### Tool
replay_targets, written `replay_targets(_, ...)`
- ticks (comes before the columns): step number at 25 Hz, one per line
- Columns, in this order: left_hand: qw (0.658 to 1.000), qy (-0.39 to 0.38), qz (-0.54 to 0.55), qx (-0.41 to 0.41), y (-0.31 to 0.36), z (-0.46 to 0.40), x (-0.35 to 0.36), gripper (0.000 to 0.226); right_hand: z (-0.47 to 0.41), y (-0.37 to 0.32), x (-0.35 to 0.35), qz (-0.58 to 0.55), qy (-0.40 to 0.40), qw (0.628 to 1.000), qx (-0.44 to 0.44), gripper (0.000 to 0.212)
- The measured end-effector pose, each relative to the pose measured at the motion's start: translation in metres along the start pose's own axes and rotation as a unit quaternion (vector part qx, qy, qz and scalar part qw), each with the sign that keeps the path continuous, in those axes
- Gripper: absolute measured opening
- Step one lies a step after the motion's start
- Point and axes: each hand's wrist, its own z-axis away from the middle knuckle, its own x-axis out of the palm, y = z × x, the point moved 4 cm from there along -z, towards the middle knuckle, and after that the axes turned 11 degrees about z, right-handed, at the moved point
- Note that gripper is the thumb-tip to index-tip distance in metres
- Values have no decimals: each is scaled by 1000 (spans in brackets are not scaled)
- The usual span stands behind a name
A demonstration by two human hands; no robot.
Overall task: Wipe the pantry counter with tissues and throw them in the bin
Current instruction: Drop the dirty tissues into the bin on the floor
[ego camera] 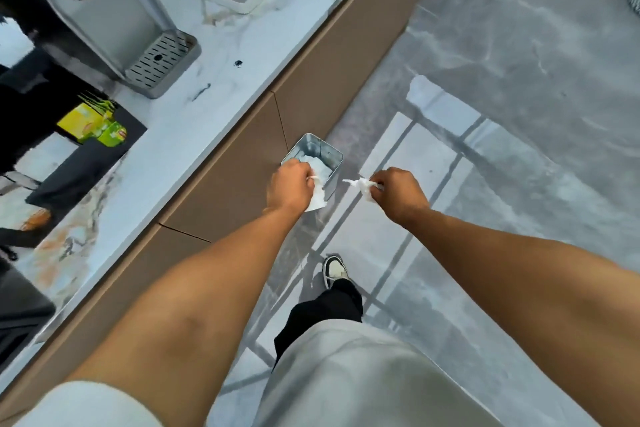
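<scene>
**Used tissues held over the bin**

The left hand [290, 185] gripped a crumpled tissue [318, 199] at the near rim of the metal bin [331, 159], on the floor against the counter [194, 114] front. The right hand [398, 194] pinched a smaller wad [362, 185] just right of it. Both looked light, soft, probably damp: any loose pinch should hold them.
</scene>
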Motion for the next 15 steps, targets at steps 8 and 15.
replay_targets(8,991,43,51,-118,9,-76,-9,11,-118,7,-31,13,-30,998,-47,14)
replay_targets(15,961,72,83,-254,8,-113,7,15,-220,-5,-29,56,-95,982,-154,13)
